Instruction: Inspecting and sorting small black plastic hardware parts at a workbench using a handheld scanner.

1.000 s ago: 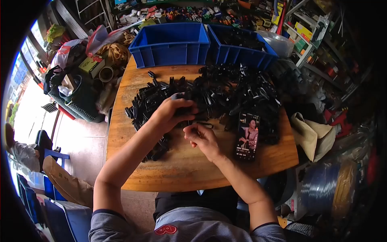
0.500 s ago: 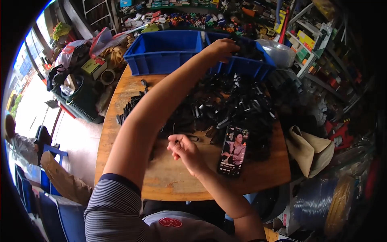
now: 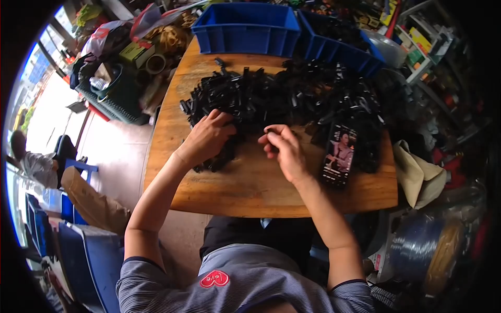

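Head view, left hand (image 3: 206, 136) grip spread on black parts pile (image 3: 292, 99), right hand (image 3: 282, 148) pinching 1 piece, table edge (image 3: 250, 211) near.

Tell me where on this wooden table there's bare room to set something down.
Bare wood shows along the near edge of the table, between the left hand, the right hand and the phone. A narrower strip runs down the table's left side, beside the pile of black parts. The middle and far half are crowded by that pile, up to the blue bins.
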